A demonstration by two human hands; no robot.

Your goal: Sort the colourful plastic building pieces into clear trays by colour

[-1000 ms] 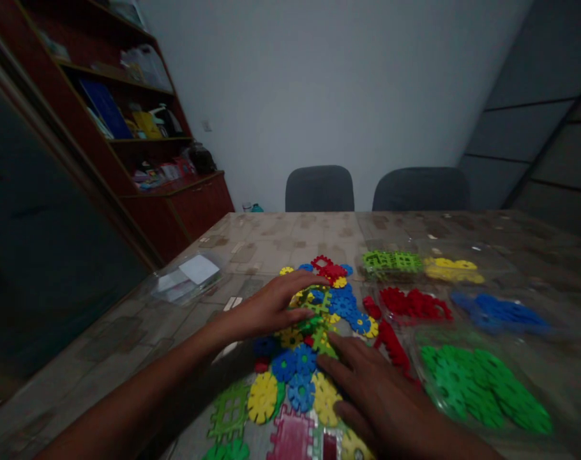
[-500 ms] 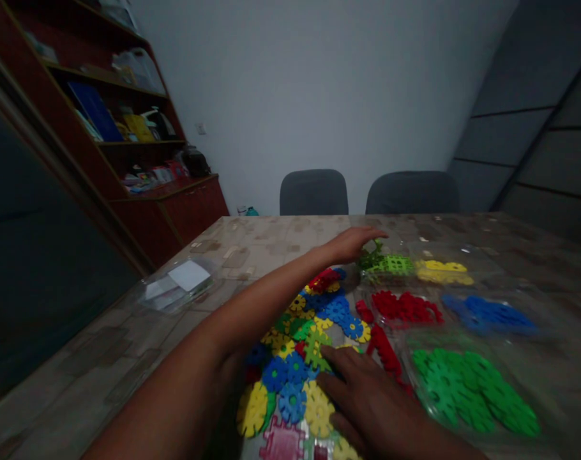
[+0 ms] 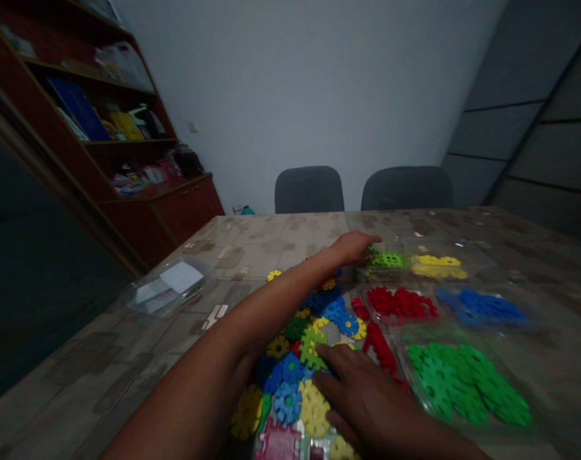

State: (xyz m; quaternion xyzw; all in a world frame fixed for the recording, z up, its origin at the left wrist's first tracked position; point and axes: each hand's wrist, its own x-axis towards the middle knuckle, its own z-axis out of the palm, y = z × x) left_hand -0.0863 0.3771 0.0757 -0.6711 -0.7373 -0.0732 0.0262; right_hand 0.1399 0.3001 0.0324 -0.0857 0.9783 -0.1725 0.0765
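My left hand [image 3: 354,248] stretches far across the table to the clear tray of light green building pieces [image 3: 389,259]. Its fingers are bent down around a light green piece at the tray's left side; the fingertips are partly hidden. My right hand [image 3: 362,386] is open, fingers apart, on the mixed pile near me. Its index fingertip touches a light green square building piece [image 3: 312,348]. Around it lie blue notched discs [image 3: 287,402], yellow notched discs [image 3: 314,409] and a pink square piece [image 3: 278,441]. My left forearm covers part of the pile.
Clear trays at the right hold yellow pieces [image 3: 438,267], red pieces [image 3: 401,303], blue pieces [image 3: 486,306] and green discs [image 3: 467,383]. Loose red pieces [image 3: 380,348] lie beside the pile. A clear container with white paper [image 3: 181,276] sits at the left. Two chairs [image 3: 309,190] stand behind the table.
My left hand has lowered to the light green tray with the light green piece. My right hand stays on the pile. The view has shifted slightly.
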